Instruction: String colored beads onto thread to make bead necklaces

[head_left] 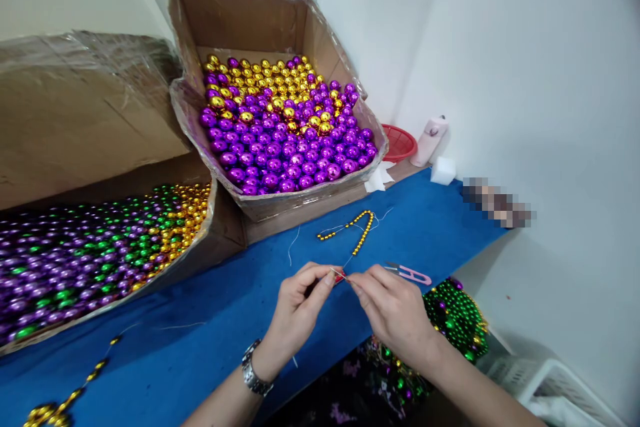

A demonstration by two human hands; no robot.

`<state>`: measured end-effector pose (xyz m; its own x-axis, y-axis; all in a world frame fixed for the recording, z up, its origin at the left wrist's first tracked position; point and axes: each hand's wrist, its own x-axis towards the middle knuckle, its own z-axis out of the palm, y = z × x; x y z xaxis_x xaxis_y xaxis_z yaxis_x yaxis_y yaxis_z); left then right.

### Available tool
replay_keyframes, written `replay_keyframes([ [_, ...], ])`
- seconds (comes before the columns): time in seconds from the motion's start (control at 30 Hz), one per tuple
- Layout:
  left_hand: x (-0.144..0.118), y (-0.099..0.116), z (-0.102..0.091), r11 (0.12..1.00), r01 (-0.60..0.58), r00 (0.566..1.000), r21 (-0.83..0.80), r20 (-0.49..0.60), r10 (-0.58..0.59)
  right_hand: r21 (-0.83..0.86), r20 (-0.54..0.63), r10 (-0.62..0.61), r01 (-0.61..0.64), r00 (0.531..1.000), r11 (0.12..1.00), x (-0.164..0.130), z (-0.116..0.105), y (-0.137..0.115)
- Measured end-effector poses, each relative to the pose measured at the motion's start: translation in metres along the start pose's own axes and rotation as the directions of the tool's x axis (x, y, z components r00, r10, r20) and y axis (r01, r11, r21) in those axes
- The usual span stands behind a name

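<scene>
My left hand [306, 303] is closed in a pinch near the front edge of the blue tabletop [215, 300], a metal-banded watch [254, 368] on its wrist. My right hand [393, 307] pinches close beside it, with a fine pale thread [348, 261] running to the fingertips of both. A small red piece [339, 276] shows at the fingertips; its kind is unclear. Just beyond, a string of gold beads [370, 221] lies on the blue surface, joined to the thread. Pink-handled thread snips [411, 274] rest right of my right hand.
A cardboard box [280, 208] of large purple and gold beads stands behind. Another box [227, 213] with small beads is at left. Gold beads [50, 415] lie front left. A red basket [400, 143], pink bottle-like object [430, 141] and white block [443, 170] sit at the back.
</scene>
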<state>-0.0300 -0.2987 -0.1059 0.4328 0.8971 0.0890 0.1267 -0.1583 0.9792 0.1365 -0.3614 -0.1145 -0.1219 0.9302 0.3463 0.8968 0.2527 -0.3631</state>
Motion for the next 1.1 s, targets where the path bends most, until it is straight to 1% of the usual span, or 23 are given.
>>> replay_keyframes([
  [0.17,0.0000,0.0008,0.0001,1.000,0.001,1.000,0.012,0.003,-0.001,-0.003,0.014,-0.001,0.001,1.000,1.000,-0.0012,-0.0006,0.0007],
  [0.37,0.0003,0.0033,0.0004,1.000,-0.003,1.000,0.010,0.008,0.003,-0.011,-0.017,0.004,-0.004,1.000,1.000,0.0010,-0.0015,0.0016],
  [0.53,0.0001,0.0054,0.0004,1.000,0.003,1.000,0.023,0.005,-0.003,-0.029,-0.005,0.004,-0.004,1.000,1.000,0.0004,-0.0008,0.0020],
  [1.1,-0.0005,0.0029,0.0000,1.000,0.006,1.000,0.016,0.006,-0.006,-0.023,-0.005,0.001,-0.001,1.000,1.000,-0.0010,-0.0009,0.0024],
])
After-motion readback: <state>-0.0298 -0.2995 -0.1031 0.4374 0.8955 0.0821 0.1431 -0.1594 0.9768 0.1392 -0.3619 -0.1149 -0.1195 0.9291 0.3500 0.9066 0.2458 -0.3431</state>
